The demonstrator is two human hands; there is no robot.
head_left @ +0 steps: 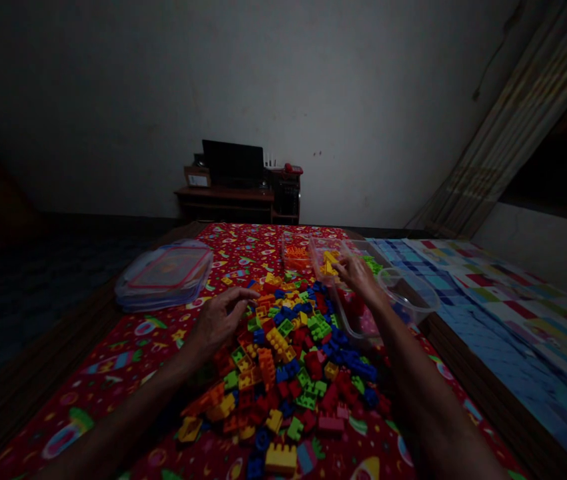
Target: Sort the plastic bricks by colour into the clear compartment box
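Observation:
A heap of plastic building blocks (293,367) in red, yellow, green, blue and orange lies on a red patterned cloth (113,360). My left hand (221,320) rests at the heap's left edge, fingers curled and pinched near a small block; what they hold is unclear. My right hand (358,273) reaches over a clear container with yellow blocks (327,263), fingers bent at its rim. Whether it holds a block is hidden in the dim light.
A stack of clear lids (163,273) lies at the left. More clear containers stand at the right: one with orange blocks (296,253), one with green (374,265), a round one (411,293). A checked cloth (488,307) covers the right side. A dark desk (238,193) stands at the wall.

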